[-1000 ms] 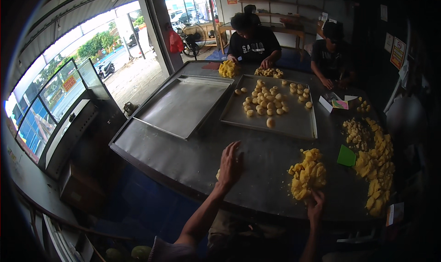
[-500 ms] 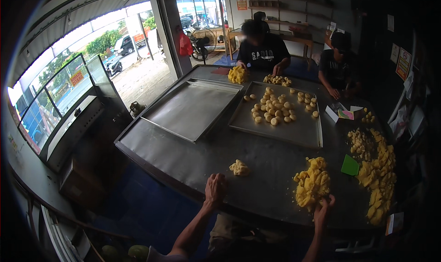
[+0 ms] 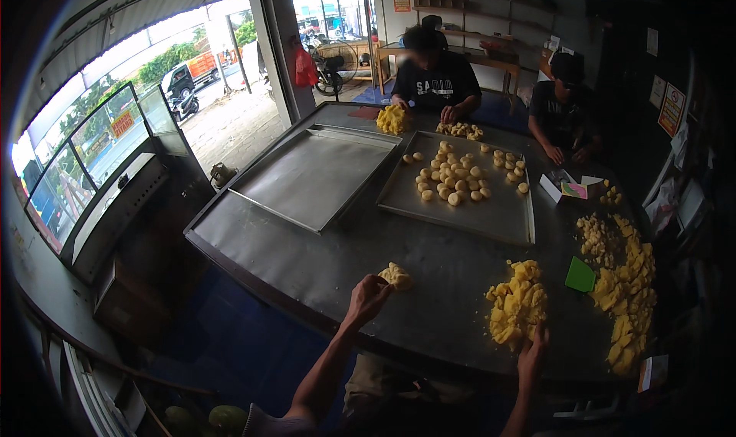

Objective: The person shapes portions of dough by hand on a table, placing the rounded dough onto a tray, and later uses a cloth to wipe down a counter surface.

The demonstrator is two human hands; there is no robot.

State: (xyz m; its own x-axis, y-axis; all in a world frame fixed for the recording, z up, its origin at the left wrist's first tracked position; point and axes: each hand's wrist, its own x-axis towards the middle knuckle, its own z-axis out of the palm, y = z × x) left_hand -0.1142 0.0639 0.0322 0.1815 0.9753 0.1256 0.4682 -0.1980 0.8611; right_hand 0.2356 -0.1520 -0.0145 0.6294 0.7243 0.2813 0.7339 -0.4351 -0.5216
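Note:
My left hand (image 3: 368, 299) reaches over the near table edge, its fingertips pinched on the left side of a small pale dough lump (image 3: 396, 277). The lump lies on the dark metal table (image 3: 307, 264). To the right is a heap of crumbly yellow filling (image 3: 516, 305). My right hand (image 3: 532, 350) is against the heap's near right edge, with its fingers drawn together. Whatever lies between those fingers is too dark to make out.
Beyond stand an empty metal tray (image 3: 314, 178) and a tray (image 3: 460, 221) with many round dough balls. At right lie a green scraper (image 3: 580, 274), pale dough pieces (image 3: 596, 239) and more yellow filling (image 3: 632, 291). Two people work at the far side, by a small box (image 3: 563, 186).
My left hand has moved up and right onto the dough lump. My right hand has turned slightly at the heap's near edge, its fingers now pointing more upward. The view has shifted a little.

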